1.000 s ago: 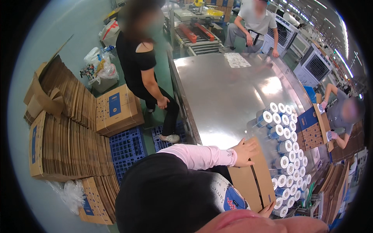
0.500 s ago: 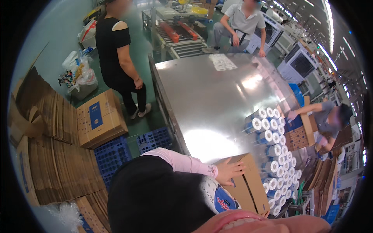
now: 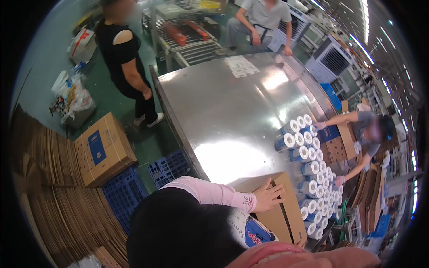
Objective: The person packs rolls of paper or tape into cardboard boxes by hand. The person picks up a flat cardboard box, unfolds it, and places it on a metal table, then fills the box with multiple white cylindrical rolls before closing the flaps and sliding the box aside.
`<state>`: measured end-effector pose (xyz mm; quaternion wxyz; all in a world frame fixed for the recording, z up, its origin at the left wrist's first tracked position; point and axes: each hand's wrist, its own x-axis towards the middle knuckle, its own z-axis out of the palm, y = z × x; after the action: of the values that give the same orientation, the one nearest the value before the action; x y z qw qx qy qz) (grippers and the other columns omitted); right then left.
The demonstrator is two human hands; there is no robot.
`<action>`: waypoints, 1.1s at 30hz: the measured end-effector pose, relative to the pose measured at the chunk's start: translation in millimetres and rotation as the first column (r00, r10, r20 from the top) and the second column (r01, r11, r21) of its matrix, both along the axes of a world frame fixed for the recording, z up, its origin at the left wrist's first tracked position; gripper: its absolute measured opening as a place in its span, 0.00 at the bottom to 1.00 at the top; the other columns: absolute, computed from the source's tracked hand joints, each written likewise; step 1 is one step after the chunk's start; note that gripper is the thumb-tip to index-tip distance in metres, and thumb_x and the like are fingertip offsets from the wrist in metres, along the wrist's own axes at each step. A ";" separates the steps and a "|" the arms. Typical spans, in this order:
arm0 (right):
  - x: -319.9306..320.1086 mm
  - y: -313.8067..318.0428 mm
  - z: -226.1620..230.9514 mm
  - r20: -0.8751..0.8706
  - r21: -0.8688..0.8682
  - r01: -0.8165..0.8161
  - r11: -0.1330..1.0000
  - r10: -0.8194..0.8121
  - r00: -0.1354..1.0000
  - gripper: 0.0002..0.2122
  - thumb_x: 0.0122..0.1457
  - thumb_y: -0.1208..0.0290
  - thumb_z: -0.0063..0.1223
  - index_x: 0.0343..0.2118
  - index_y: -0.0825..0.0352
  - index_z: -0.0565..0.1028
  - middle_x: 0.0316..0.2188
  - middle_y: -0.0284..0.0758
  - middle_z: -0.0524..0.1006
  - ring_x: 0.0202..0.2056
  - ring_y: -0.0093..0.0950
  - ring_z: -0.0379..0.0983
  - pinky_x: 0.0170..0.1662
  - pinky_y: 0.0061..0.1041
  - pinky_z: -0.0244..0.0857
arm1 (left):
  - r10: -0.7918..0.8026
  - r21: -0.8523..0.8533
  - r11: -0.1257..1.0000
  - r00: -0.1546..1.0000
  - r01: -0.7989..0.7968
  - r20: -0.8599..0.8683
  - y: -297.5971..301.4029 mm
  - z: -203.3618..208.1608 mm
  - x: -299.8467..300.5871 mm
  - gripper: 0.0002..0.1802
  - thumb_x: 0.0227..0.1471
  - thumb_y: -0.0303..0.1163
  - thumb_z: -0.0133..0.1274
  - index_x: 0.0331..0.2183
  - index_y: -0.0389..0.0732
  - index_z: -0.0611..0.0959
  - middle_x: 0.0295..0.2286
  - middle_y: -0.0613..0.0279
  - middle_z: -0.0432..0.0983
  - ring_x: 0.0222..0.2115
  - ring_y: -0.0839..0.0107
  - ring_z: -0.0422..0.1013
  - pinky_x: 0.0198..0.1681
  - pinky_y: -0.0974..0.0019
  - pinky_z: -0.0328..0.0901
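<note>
A brown cardboard box (image 3: 280, 220) sits at the near edge of the metal table, its top flaps folded inward with a dark gap between them. My left hand (image 3: 268, 198) lies on the box's upper left side, open, fingers spread across the flap's edge. My right hand is mostly hidden; a small patch at the box's near corner may be its fingertips, but I cannot make them out. Just right of the box stand many white-ended rolls (image 3: 310, 171) with blue sides, packed in rows. A co-worker's gloved hands (image 3: 339, 181) reach to the rolls' far and right sides.
The shiny metal table (image 3: 214, 111) stretches away ahead, with a paper sheet (image 3: 241, 66) on it. Flattened cartons (image 3: 71, 210) are stacked at left, near a strapped carton (image 3: 105, 149) and blue pallets (image 3: 125, 194). One person stands at left, another sits beyond the table by a roller conveyor (image 3: 192, 49).
The view has shifted a little. The co-worker at right has spread both arms, with hands now at the rolls instead of at the open carton. My left hand stays on the box.
</note>
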<state>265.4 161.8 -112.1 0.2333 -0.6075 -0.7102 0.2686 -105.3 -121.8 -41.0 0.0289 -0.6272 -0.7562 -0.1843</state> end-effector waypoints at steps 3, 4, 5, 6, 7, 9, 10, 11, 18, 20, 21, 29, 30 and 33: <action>-75.8 -62.8 49.0 -0.299 -0.315 -0.029 0.949 -0.070 0.952 0.27 0.60 0.52 0.37 0.56 0.69 0.64 0.51 0.45 0.70 0.47 0.40 0.71 0.49 0.39 0.66 | -0.246 -0.129 0.953 0.949 0.274 0.195 -4.1 23.7 2.7 0.37 0.52 0.51 0.49 0.60 0.51 0.60 0.63 0.49 0.42 0.65 0.52 0.36 0.58 0.26 0.34; -101.4 -83.5 64.1 -0.399 -0.429 -0.073 0.901 -0.116 0.910 0.27 0.60 0.52 0.37 0.55 0.68 0.64 0.51 0.44 0.70 0.47 0.40 0.70 0.49 0.40 0.66 | -0.315 -0.142 0.927 0.925 0.348 0.212 0.4 17.8 9.5 0.41 0.49 0.52 0.52 0.61 0.52 0.59 0.63 0.47 0.40 0.65 0.50 0.35 0.58 0.26 0.36; -128.1 -102.5 78.4 -0.469 -0.538 -0.138 0.832 -0.159 0.868 0.26 0.59 0.52 0.37 0.55 0.66 0.65 0.51 0.42 0.71 0.48 0.40 0.70 0.50 0.41 0.66 | -0.269 0.048 0.963 0.958 0.266 0.103 8.6 -5.9 23.9 0.43 0.47 0.53 0.54 0.61 0.53 0.58 0.63 0.46 0.40 0.65 0.49 0.35 0.58 0.26 0.36; -155.2 -119.6 90.5 -0.523 -0.622 -0.207 0.756 -0.204 0.827 0.26 0.58 0.52 0.37 0.55 0.64 0.66 0.51 0.40 0.71 0.49 0.40 0.70 0.50 0.42 0.65 | -0.193 0.247 0.951 0.981 0.188 -0.001 20.6 -41.1 37.6 0.45 0.44 0.54 0.55 0.61 0.55 0.57 0.63 0.45 0.40 0.65 0.48 0.35 0.58 0.27 0.36; -177.6 -133.3 97.7 -0.553 -0.694 -0.268 0.668 -0.256 0.793 0.26 0.58 0.51 0.36 0.54 0.62 0.67 0.51 0.39 0.71 0.49 0.39 0.69 0.51 0.43 0.65 | -0.101 0.433 0.892 0.991 0.128 -0.085 22.7 -43.6 36.8 0.47 0.42 0.55 0.56 0.62 0.56 0.57 0.63 0.45 0.39 0.64 0.47 0.34 0.58 0.27 0.36; -223.4 -146.3 109.7 -0.572 -0.788 -0.396 0.472 -0.320 0.755 0.25 0.57 0.52 0.37 0.55 0.60 0.67 0.52 0.37 0.70 0.51 0.39 0.68 0.52 0.45 0.64 | -0.144 0.368 0.927 0.971 0.066 0.189 20.9 -27.0 27.3 0.51 0.38 0.56 0.58 0.62 0.60 0.56 0.63 0.47 0.40 0.64 0.47 0.35 0.57 0.24 0.36; -240.7 -144.8 97.7 -0.645 -0.756 -0.529 0.384 -0.303 0.702 0.26 0.57 0.50 0.39 0.56 0.58 0.66 0.55 0.38 0.67 0.54 0.39 0.64 0.53 0.45 0.63 | -0.170 0.200 0.972 0.957 0.124 0.234 8.8 -3.4 1.3 0.50 0.38 0.56 0.58 0.61 0.60 0.56 0.63 0.47 0.40 0.64 0.47 0.35 0.56 0.24 0.36; -257.5 -143.3 87.6 -0.712 -0.702 -0.649 0.292 -0.296 0.637 0.26 0.57 0.48 0.41 0.57 0.56 0.64 0.57 0.40 0.64 0.57 0.39 0.61 0.53 0.45 0.63 | -0.190 0.029 0.981 0.940 0.190 0.283 1.7 18.9 -27.6 0.50 0.38 0.56 0.58 0.61 0.60 0.57 0.63 0.48 0.41 0.64 0.47 0.36 0.56 0.24 0.36; -387.9 -168.1 96.4 -0.881 -0.472 -0.881 0.036 -0.039 0.471 0.26 0.61 0.53 0.44 0.60 0.58 0.61 0.58 0.43 0.63 0.55 0.36 0.63 0.54 0.41 0.61 | 0.463 0.036 0.886 0.875 -0.463 -0.142 -21.6 34.9 -287.0 0.32 0.50 0.47 0.46 0.58 0.57 0.65 0.62 0.61 0.48 0.63 0.52 0.44 0.54 0.25 0.41; -409.8 -202.7 107.8 -0.827 -0.489 -0.872 0.039 0.297 0.477 0.26 0.61 0.58 0.47 0.60 0.62 0.60 0.54 0.42 0.68 0.55 0.33 0.64 0.53 0.35 0.62 | 0.788 0.123 0.600 0.557 -0.791 -0.263 -46.7 41.8 -354.5 0.30 0.55 0.35 0.40 0.60 0.51 0.61 0.62 0.56 0.47 0.64 0.54 0.40 0.58 0.30 0.39; -411.1 -220.2 103.4 -0.777 -0.382 -0.924 -0.002 0.543 0.320 0.24 0.60 0.61 0.48 0.58 0.65 0.63 0.53 0.42 0.70 0.53 0.32 0.66 0.52 0.33 0.63 | 0.871 0.212 0.463 0.398 -0.861 -0.287 -74.7 27.1 -385.7 0.29 0.55 0.34 0.39 0.60 0.52 0.61 0.63 0.56 0.46 0.65 0.54 0.38 0.59 0.32 0.39; -192.4 -161.7 -68.5 0.203 -0.469 -0.733 0.493 0.867 0.454 0.23 0.53 0.55 0.53 0.51 0.62 0.73 0.46 0.45 0.75 0.48 0.41 0.72 0.52 0.34 0.64 | 0.640 -0.539 0.690 0.756 -0.483 0.141 -76.2 -137.4 -157.1 0.40 0.52 0.30 0.45 0.63 0.59 0.51 0.63 0.52 0.42 0.64 0.49 0.37 0.62 0.36 0.36; -139.5 -141.8 -97.8 0.182 -0.484 -0.674 0.557 0.818 0.545 0.23 0.52 0.54 0.53 0.49 0.62 0.74 0.46 0.46 0.75 0.48 0.41 0.72 0.52 0.34 0.64 | 0.490 -0.781 0.570 0.869 -0.255 0.074 -79.7 -164.9 -113.8 0.38 0.55 0.38 0.43 0.64 0.60 0.48 0.64 0.56 0.38 0.64 0.49 0.34 0.60 0.31 0.39; 50.3 -110.4 -169.6 0.493 -0.411 -0.510 0.756 0.654 0.574 0.20 0.58 0.55 0.40 0.44 0.63 0.76 0.43 0.45 0.76 0.46 0.42 0.73 0.54 0.37 0.62 | 0.310 -0.631 0.772 0.819 0.079 0.483 -60.3 -146.3 -40.9 0.26 0.54 0.49 0.46 0.49 0.43 0.76 0.42 0.50 0.76 0.46 0.55 0.71 0.50 0.61 0.64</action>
<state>315.7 51.4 -281.7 -0.1805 -0.4123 -0.8708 0.1976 -146.2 -182.1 -187.3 -0.3924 -0.4675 -0.7862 -0.0966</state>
